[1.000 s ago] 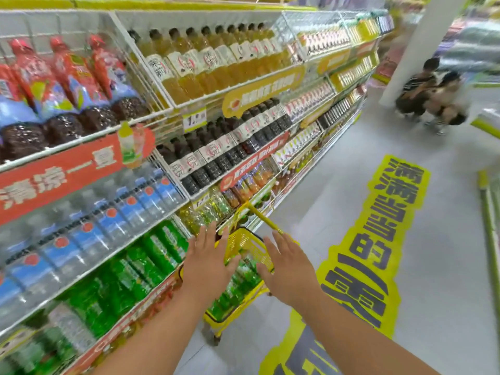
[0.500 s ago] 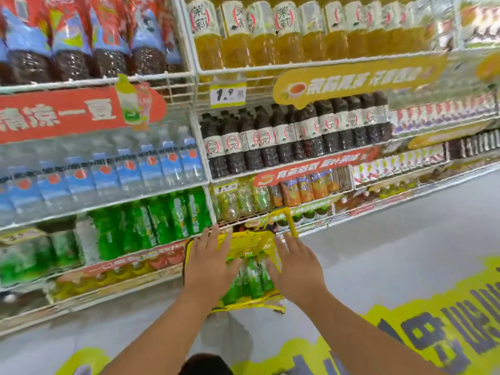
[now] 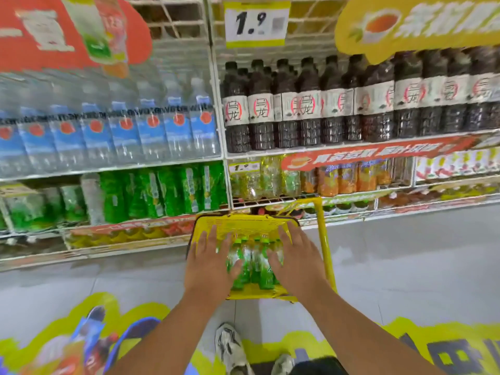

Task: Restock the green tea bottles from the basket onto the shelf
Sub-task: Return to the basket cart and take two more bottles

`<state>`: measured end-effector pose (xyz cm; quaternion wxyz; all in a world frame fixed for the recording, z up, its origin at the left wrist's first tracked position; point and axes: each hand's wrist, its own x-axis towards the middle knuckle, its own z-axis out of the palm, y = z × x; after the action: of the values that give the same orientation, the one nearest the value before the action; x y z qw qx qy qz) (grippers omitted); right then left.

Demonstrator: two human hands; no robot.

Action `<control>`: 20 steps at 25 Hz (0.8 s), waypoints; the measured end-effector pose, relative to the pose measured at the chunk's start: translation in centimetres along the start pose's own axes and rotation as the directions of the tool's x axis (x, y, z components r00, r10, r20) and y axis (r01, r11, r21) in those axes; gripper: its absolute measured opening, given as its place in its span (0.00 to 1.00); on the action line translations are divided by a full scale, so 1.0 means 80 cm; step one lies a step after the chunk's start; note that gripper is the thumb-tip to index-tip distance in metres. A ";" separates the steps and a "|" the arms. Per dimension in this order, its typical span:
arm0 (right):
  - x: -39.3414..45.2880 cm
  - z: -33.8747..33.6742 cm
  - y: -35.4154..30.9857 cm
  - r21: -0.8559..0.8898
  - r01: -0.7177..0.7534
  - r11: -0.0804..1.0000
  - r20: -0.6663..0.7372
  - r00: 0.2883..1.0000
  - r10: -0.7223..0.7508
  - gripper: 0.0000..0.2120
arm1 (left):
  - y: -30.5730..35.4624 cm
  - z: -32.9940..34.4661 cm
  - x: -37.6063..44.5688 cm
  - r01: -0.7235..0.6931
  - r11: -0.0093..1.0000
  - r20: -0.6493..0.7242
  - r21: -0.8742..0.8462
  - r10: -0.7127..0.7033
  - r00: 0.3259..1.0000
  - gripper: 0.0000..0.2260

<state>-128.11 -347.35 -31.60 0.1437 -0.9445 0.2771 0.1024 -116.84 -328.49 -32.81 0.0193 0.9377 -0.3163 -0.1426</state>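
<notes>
A yellow basket (image 3: 243, 224) stands on the floor in front of the shelf, its handle (image 3: 323, 239) raised at the right. Several green tea bottles (image 3: 255, 263) with green caps stand inside it. My left hand (image 3: 209, 262) hovers over the basket's left side with fingers spread and straight, the thumb near a bottle. My right hand (image 3: 297, 262) is spread the same way over the right side. Neither hand grips anything. More green tea bottles (image 3: 167, 192) fill a low shelf (image 3: 151, 221) to the left, behind the basket.
Water bottles (image 3: 121, 133) sit above the green tea row, dark oolong bottles (image 3: 311, 104) on the shelf to the right. Orange and yellow drinks (image 3: 341, 177) stand behind the basket handle. My shoes (image 3: 230, 347) are on grey floor tiles beside a yellow floor sticker (image 3: 433, 345).
The view has swung to face the shelf and dropped closer to the basket. Both hands have come down over the bottles, still spread wide.
</notes>
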 end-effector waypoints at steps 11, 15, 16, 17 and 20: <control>0.134 0.233 0.080 0.023 0.096 0.995 0.197 0.975 -0.099 0.36 | -0.001 0.216 0.097 0.183 0.983 0.055 0.014 -0.183 0.982 0.36; 0.155 0.307 0.096 0.025 0.071 0.997 0.213 0.974 -0.075 0.36 | -0.001 0.296 0.107 0.224 0.973 0.113 0.050 -0.229 0.967 0.36; 0.160 0.325 0.101 0.033 0.057 0.998 0.223 0.973 -0.063 0.35 | -0.003 0.314 0.109 0.231 0.971 0.132 0.058 -0.237 0.963 0.36; 0.163 0.340 0.105 0.037 0.040 0.999 0.237 0.970 -0.048 0.35 | -0.005 0.329 0.112 0.236 0.969 0.150 0.072 -0.245 0.958 0.37; 0.168 0.373 0.113 0.063 -0.020 0.998 0.274 0.962 0.002 0.35 | -0.011 0.364 0.119 0.278 0.958 0.194 0.073 -0.287 0.938 0.39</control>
<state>-125.42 -351.51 -65.17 0.2108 -0.9145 0.2630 0.2239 -117.27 -331.90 -63.26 -0.0545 0.9541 -0.1820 -0.2316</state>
